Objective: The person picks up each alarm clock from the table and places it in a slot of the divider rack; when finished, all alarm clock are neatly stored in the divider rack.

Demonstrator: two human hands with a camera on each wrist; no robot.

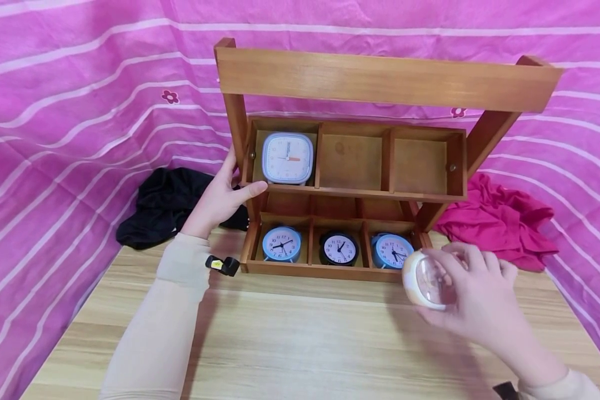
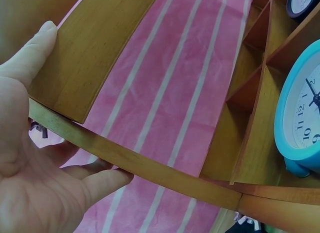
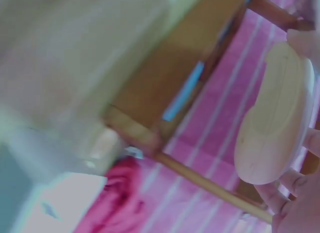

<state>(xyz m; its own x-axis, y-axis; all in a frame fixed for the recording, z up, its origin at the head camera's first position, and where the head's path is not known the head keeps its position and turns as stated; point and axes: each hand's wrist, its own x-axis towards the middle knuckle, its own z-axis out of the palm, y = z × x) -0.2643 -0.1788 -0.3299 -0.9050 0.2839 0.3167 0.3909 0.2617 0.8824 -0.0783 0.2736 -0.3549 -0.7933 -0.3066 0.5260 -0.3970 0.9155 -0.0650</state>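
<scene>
My left hand (image 1: 221,195) grips the left side of a two-tier wooden shelf (image 1: 387,78), its thumb on the front and its fingers behind the side post, as the left wrist view shows. Beside that thumb, a pale blue square clock (image 1: 287,158) stands in the upper left compartment. In my right hand (image 1: 480,294) is a rounded cream clock (image 1: 414,280) with a white rim and glassy front, held in front of the shelf's lower right corner. Its dial is unreadable; the right wrist view shows its smooth cream back (image 3: 272,118).
Along the lower tier stand a blue clock (image 1: 281,244), a black clock (image 1: 339,249) and another blue clock (image 1: 391,251). Black cloth (image 1: 165,205) lies left of the shelf, magenta cloth (image 1: 500,216) right. Pink striped fabric (image 1: 105,100) hangs around the wooden table (image 1: 300,339).
</scene>
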